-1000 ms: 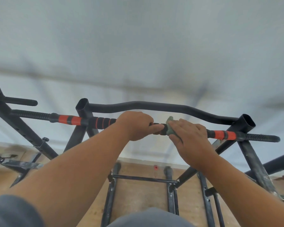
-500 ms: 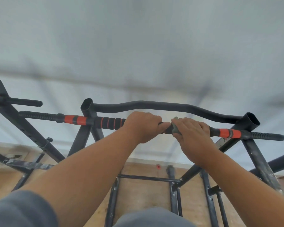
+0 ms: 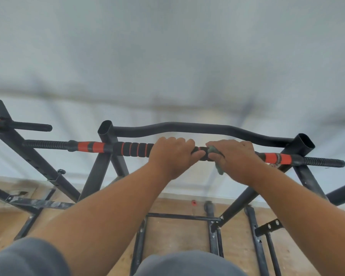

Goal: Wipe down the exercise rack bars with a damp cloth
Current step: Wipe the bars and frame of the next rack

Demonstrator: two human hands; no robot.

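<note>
My left hand (image 3: 172, 156) is wrapped around the padded bar (image 3: 134, 149), gripping it. Just beside it, my right hand (image 3: 238, 159) clutches the grey-green cloth (image 3: 215, 153) against the same bar, a corner hanging below. Behind runs the curved black bar (image 3: 197, 129); rack legs (image 3: 94, 180) reach the wooden floor (image 3: 177, 232).

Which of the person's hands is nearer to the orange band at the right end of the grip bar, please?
Right. The right hand, wrapped round the grip bar with the cloth, sits just beside the orange band; the left hand grips farther along, beyond it.
</note>
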